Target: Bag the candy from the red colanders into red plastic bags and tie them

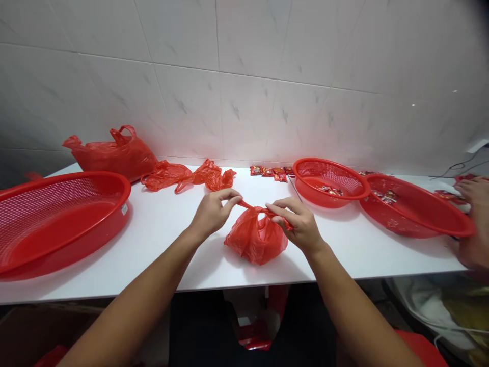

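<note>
Below the pinched left hand [211, 210] and curled right hand [300, 223], a red bag [252, 239] is held by handles [245, 204] that might be torn by overpulling.

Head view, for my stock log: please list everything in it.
Wall: 1, pale grey, behind
Table: 1, white, centre
Baskets: 3, red, one left, two right
Held bag: 1, red, between hands
Full bag: 1, red, back left
Loose bags: count unclear, red, back left-centre
Packets: many, mostly red, back and in right baskets
Cables: some, dark, far right
Co-worker's hand: at least 1, far right
Clutter: count unclear, mixed, below table
Legs: 2, black-clothed, below table
Arms: 2, bare, front
Left hand: 1, bare, on held bag
Right hand: 1, bare, on held bag
</note>
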`<state>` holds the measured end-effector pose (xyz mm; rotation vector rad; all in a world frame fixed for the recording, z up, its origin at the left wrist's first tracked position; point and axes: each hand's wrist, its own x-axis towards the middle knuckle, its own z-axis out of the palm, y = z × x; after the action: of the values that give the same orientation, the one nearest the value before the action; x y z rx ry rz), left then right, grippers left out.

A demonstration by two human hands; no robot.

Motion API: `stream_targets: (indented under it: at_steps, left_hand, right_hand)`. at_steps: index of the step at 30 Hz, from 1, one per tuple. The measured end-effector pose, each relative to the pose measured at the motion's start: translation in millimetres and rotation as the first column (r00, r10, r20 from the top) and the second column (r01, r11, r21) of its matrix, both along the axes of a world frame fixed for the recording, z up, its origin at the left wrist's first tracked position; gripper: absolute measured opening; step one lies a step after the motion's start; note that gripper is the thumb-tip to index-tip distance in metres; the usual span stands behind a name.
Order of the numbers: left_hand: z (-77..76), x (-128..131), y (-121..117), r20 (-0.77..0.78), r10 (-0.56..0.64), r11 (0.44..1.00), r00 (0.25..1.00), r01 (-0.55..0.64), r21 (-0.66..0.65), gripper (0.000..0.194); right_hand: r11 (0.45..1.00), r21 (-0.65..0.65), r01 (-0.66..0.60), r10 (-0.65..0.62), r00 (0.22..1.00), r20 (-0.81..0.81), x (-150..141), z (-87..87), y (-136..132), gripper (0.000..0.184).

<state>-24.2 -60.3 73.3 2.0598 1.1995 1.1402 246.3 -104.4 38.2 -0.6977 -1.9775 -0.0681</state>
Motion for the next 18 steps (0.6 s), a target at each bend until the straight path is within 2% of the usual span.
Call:
stream_targets:
  at_steps: [2, 3, 5, 7, 8, 10, 11, 12, 14, 15, 16, 18]
  left_hand:
    - [-9.3, -21, 2, -0.167, 0.206, 0.971, 0.964, -0.180, 0.159, 0.021]
    - [-15.7, -31, 2, -0.215, 0.267, 0.955, 0.939, -0.229, 0.187, 0.021]
    - [-28.2, -43, -1, -0.241, 0.302, 0.950, 0.922, -0.272, 0.153, 0.022]
    - [-35.1, -41, -9, -0.157, 0.292, 0.956, 0.944, -0.282, 0.081, 0.023]
    - [-35.2, -34, -15, -0.076, 0.278, 0.960, 0.957, -0.275, 0.047, 0.023]
    - [-29.0, -13, -30, 0.100, 0.211, 0.977, 0.972, -0.212, -0.002, 0.024]
    - [-23.7, -1, -38, 0.159, 0.147, 0.989, 0.976, -0.147, -0.009, 0.024]
    - [-18.0, 10, -46, 0.188, 0.069, 0.998, 0.980, -0.070, -0.002, 0.024]
    - [-8.6, 25, -60, 0.161, -0.074, 0.997, 0.984, 0.067, 0.050, 0.023]
    - [-6.3, 27, -66, 0.124, -0.111, 0.992, 0.986, 0.101, 0.082, 0.023]
    - [-6.1, 26, -71, 0.082, -0.112, 0.989, 0.990, 0.103, 0.104, 0.032]
    - [-12.3, 17, -77, -0.004, -0.043, 0.993, 0.999, 0.043, 0.107, 0.083]
  right_hand:
    - [0.991, -0.062, 0.118, -0.120, 0.992, -0.033, 16, -23.1, -10, 0.024]
    - [0.978, -0.124, 0.166, -0.173, 0.984, -0.049, 23, -36.4, -15, 0.030]
    - [0.936, -0.302, 0.183, -0.225, 0.968, -0.110, 33, -60.0, -25, 0.045]
    - [0.855, -0.517, 0.043, -0.181, 0.959, -0.218, 34, -71.8, -31, 0.056]
    - [0.789, -0.610, -0.075, -0.126, 0.952, -0.280, 30, -71.9, -33, 0.060]
    - [0.636, -0.712, -0.297, 0.019, 0.929, -0.371, 15, -62.1, -32, 0.064]
    - [0.580, -0.727, -0.367, 0.101, 0.918, -0.383, 5, -54.0, -30, 0.064]
    - [0.548, -0.731, -0.406, 0.178, 0.911, -0.372, -6, -45.2, -26, 0.062]
    - [0.554, -0.720, -0.417, 0.276, 0.909, -0.314, -29, -29.3, -17, 0.058]
    - [0.580, -0.705, -0.408, 0.293, 0.912, -0.286, -39, -23.3, -12, 0.056]
    - [0.610, -0.685, -0.399, 0.295, 0.916, -0.271, -48, -18.8, -8, 0.055]
    - [0.653, -0.636, -0.412, 0.300, 0.911, -0.282, -65, -12.8, -1, 0.054]
